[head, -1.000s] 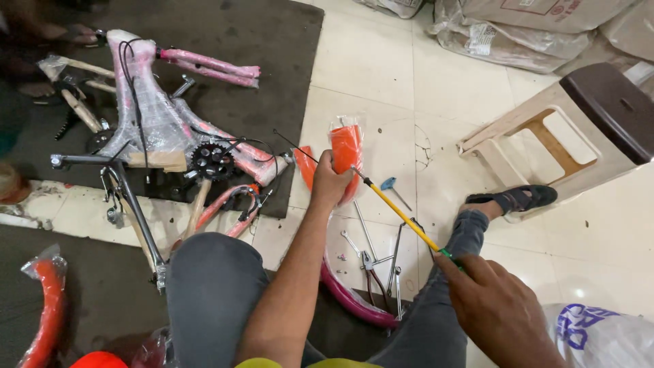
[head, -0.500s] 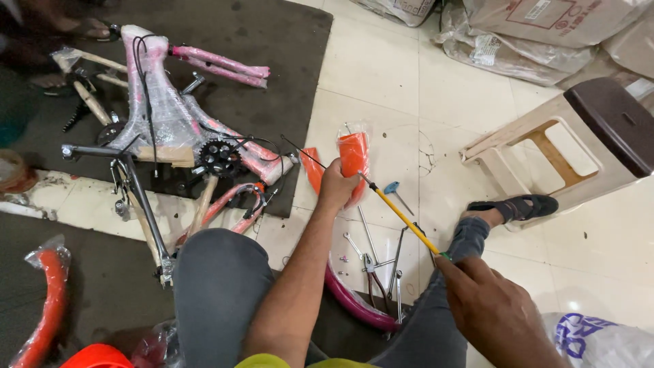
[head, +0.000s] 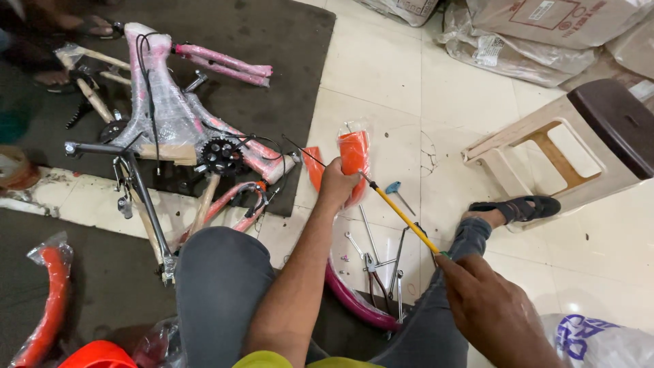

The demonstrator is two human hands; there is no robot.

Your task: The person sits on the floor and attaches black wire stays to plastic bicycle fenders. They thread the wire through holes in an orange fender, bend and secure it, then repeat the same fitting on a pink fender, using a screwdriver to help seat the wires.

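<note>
My left hand reaches forward over my knee and grips an orange plastic-wrapped fender piece on the tiled floor. My right hand at the lower right holds the grip end of a long yellow-shafted screwdriver; its tip points up-left and meets the orange piece beside my left hand. A second orange piece lies just left of it. A pink plastic-wrapped bicycle frame with a black chainring lies on a dark mat at the left.
Wrenches and small metal parts lie between my legs, next to a magenta curved rim piece. A small blue-handled tool lies nearby. A beige stool lies tipped at right. Cardboard boxes behind. Orange fender lower left.
My left hand and the orange piece have shifted slightly, with the screwdriver tip staying against it. The view has drifted a little; the right hand keeps its hold.
</note>
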